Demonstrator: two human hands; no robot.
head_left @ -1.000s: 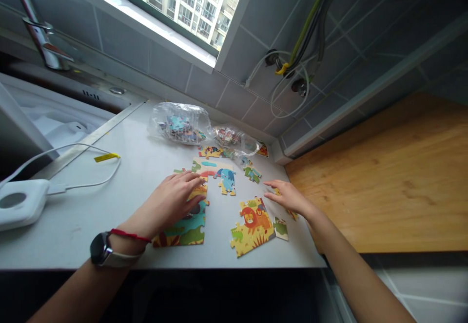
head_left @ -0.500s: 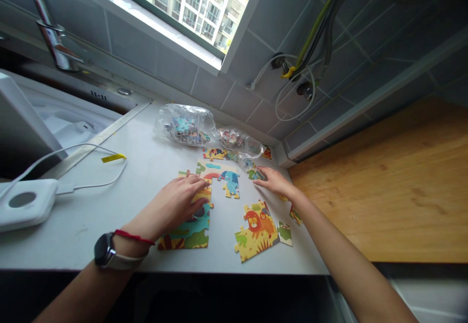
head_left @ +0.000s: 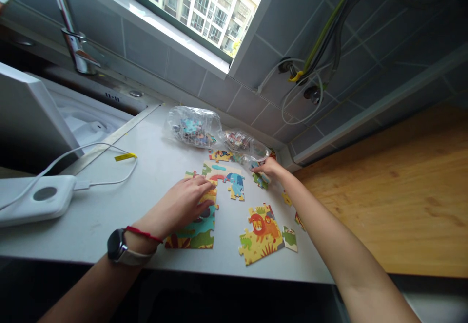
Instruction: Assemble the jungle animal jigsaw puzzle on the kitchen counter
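My left hand (head_left: 181, 207) lies flat, fingers stretched, on a joined block of colourful puzzle pieces (head_left: 195, 228) near the counter's front edge. My right hand (head_left: 269, 168) reaches to the back of the counter, fingers curled on a small green and blue puzzle piece (head_left: 262, 180) beside the plastic bags. A joined block with a blue elephant (head_left: 230, 179) lies between my hands. Nearer the front sits a yellow block with a lion (head_left: 260, 233), a small green piece (head_left: 290, 237) touching its right side.
Two clear plastic bags of loose pieces (head_left: 193, 127) lie at the back by the tiled wall. A white charger box (head_left: 36, 200) with its cable sits at the left. A wooden worktop (head_left: 395, 191) adjoins on the right. Cables hang from the wall (head_left: 303, 74).
My right hand has moved from beside the lion block back and up to the small piece by the bags. My left hand has stayed on its block. The view has shifted slightly.
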